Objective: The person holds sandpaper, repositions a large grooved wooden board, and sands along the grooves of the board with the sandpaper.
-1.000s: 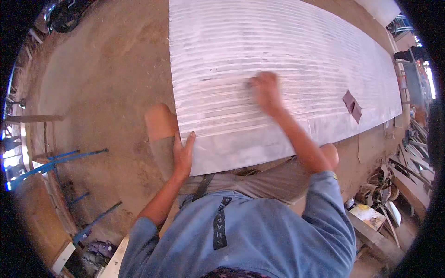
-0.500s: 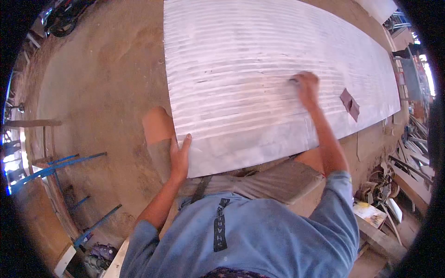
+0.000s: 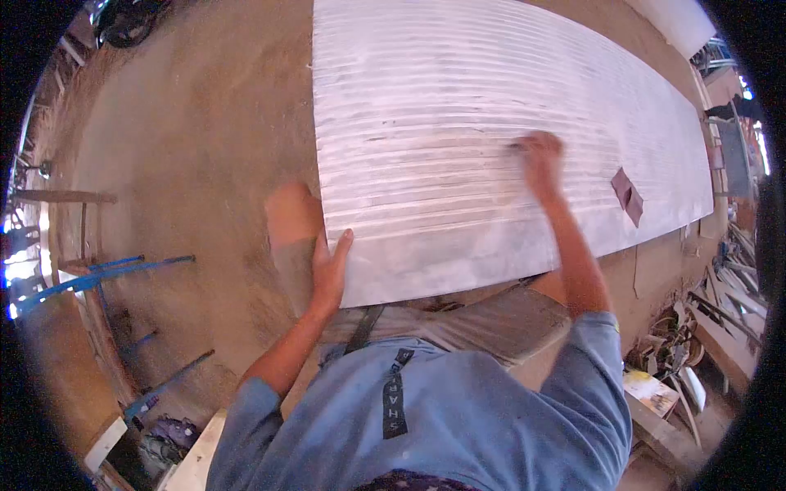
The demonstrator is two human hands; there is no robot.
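A large white panel (image 3: 442, 262) with many parallel grooves lies across my lap and stretches away to the right. At its near left corner my left hand (image 3: 330, 274) clasps the edge, thumb up along the side and the other fingers mostly hidden. My right hand (image 3: 544, 164), smeared by motion, is closed over the grooved middle of the panel. A small dark piece (image 3: 516, 146) that looks like folded sandpaper pokes out at its fingertips, pressed to the surface. To the right of that hand, a creased brown sheet of sandpaper (image 3: 628, 196) rests on the panel.
Blue metal bars (image 3: 106, 278) jut in at the left. Scrap boards and offcuts (image 3: 729, 319) are piled along the right side, with a paint-stained board (image 3: 652, 393) nearer me. A dark wheel (image 3: 127, 29) shows at the upper left, on the brown dirt floor (image 3: 196, 147).
The view has shifted slightly, so the panel appears a little farther right. My right hand is still blurred over nearly the same grooves; my left hand keeps its hold on the corner.
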